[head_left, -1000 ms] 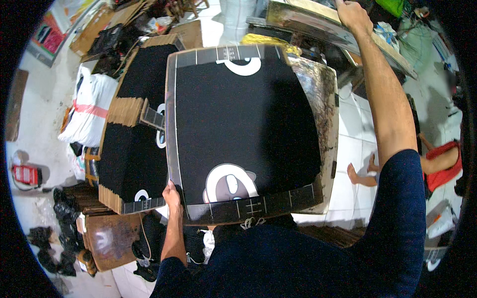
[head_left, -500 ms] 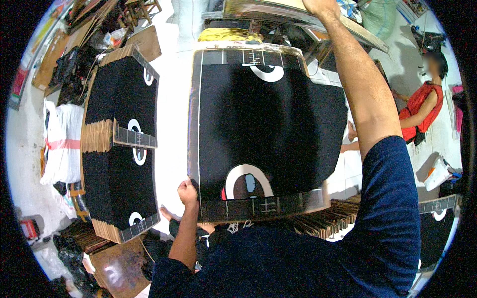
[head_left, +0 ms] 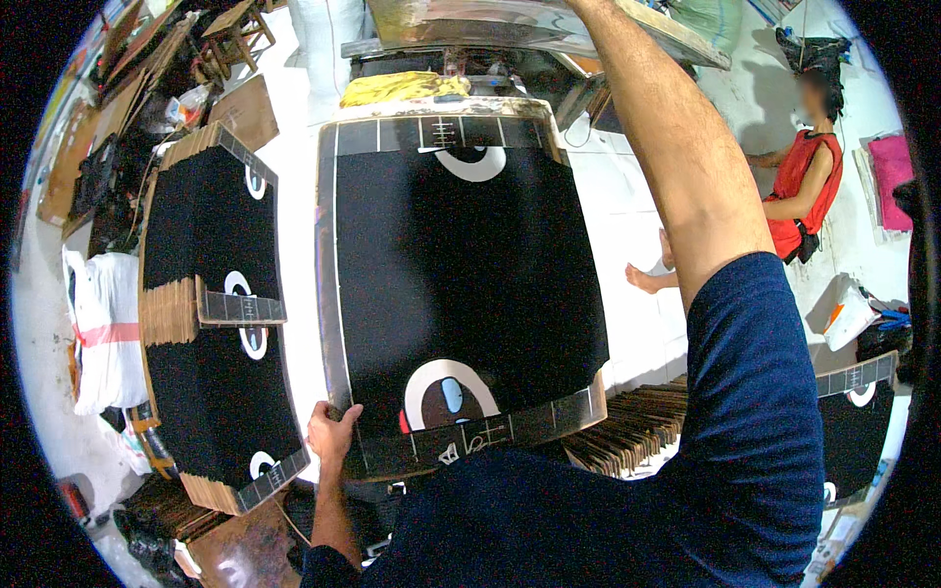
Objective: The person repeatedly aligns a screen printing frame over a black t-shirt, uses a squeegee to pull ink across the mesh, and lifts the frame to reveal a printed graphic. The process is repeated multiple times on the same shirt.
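Note:
In front of me lies a large black sheet (head_left: 466, 265) with white ring-shaped eye prints, on a flat board (head_left: 330, 265). Dark strips marked with lines cross the board's far and near ends. My left hand (head_left: 331, 431) grips the board's near left corner, its thumb stretched over the top and its other fingers partly hidden. My right arm reaches far forward over the right side; its hand is beyond the upper edge of the picture, past a pale framed panel (head_left: 470, 22).
Stacked boards with black sheets (head_left: 211, 392) stand to the left, and another black-covered board (head_left: 853, 441) to the right. Many thin boards (head_left: 632, 431) are lined up near my right side. Yellow cloth (head_left: 407, 88) lies beyond the board. A person in red (head_left: 806, 181) sits at the right.
The black sheet's right side, which bulged out past the board, now lies straighter and farther left. My left hand's thumb has spread out. My right hand has gone out of view; the whole view has shifted.

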`<state>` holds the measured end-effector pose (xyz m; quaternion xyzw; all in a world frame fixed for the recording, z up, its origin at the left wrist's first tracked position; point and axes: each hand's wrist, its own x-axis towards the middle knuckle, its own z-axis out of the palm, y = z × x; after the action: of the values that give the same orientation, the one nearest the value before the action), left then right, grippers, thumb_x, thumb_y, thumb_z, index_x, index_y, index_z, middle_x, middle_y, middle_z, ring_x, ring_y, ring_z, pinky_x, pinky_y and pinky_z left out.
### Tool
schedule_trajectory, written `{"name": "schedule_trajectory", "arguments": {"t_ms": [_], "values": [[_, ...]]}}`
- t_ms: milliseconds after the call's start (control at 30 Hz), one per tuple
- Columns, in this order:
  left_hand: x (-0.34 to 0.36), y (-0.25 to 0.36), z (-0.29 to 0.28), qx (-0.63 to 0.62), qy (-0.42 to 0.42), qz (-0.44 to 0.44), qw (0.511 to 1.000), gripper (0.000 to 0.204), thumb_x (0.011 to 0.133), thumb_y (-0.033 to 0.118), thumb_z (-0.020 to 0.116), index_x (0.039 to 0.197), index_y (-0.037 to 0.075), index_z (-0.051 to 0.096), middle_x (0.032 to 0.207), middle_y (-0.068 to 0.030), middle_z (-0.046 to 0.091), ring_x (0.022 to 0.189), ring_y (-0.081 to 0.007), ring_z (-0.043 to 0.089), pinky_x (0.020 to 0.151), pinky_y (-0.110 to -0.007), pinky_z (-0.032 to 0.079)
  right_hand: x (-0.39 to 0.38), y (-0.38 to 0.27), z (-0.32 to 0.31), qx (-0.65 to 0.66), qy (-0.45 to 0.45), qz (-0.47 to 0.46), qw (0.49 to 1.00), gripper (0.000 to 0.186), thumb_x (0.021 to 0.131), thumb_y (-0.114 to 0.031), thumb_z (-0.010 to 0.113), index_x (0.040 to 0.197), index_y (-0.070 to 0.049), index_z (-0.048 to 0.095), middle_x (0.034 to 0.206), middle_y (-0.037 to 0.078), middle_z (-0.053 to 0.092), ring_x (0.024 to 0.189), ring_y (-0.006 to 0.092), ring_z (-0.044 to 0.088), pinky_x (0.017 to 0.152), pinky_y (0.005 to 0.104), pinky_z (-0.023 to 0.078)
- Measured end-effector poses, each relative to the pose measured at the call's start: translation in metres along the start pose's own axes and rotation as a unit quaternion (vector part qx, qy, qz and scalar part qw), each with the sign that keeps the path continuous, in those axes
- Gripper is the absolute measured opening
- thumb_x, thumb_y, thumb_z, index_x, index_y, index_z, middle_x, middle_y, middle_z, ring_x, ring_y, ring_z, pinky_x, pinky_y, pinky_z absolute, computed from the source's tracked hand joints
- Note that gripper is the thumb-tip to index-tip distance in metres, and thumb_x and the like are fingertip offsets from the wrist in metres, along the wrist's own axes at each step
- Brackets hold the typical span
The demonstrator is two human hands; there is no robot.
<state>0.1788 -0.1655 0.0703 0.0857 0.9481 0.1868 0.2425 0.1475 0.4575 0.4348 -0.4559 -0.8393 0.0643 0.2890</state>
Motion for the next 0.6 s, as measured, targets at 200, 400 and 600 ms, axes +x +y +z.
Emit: {"name": "schedule_trajectory", "arguments": {"t_ms": [200,400,600], "values": [[0.007,0.005,0.007,-0.014,0.016,0.016,1.0,0.058,0.069,0.045,0.091,0.096,-0.001,0.068,0.087,-0.019,0.074,0.082,-0.0368,0.072,0.077,-0.047,0.055,0.033,-0.004,-0.001,-0.011,0.021,-0.034,0.999,0.065,0.093,-0.054,0.048,0.119,0.001,0.072,0.127,0.028,0.067,0.124,0.0427,0.063,0.106,0.0493,0.049],[0.008,0.016,0.011,-0.018,0.04,0.036,0.998,0.058,0.072,0.043,0.091,0.095,-0.003,0.066,0.082,-0.0192,0.072,0.075,-0.0364,0.071,0.073,-0.046,0.054,0.048,-0.013,-0.008,-0.008,0.009,-0.027,1.0,0.065,0.093,-0.055,0.05,0.13,-0.005,0.069,0.138,0.021,0.065,0.13,0.0382,0.06,0.108,0.0478,0.047],[0.017,0.029,0.006,0.012,0.059,0.062,0.996,0.064,0.071,0.05,0.088,0.099,-0.003,0.066,0.086,-0.0233,0.072,0.085,-0.0437,0.071,0.077,-0.051,0.054,0.06,-0.018,-0.009,-0.01,0.009,-0.017,1.0,0.065,0.091,-0.057,0.053,0.129,-0.006,0.07,0.137,0.021,0.065,0.13,0.0369,0.061,0.108,0.0465,0.048]]}}
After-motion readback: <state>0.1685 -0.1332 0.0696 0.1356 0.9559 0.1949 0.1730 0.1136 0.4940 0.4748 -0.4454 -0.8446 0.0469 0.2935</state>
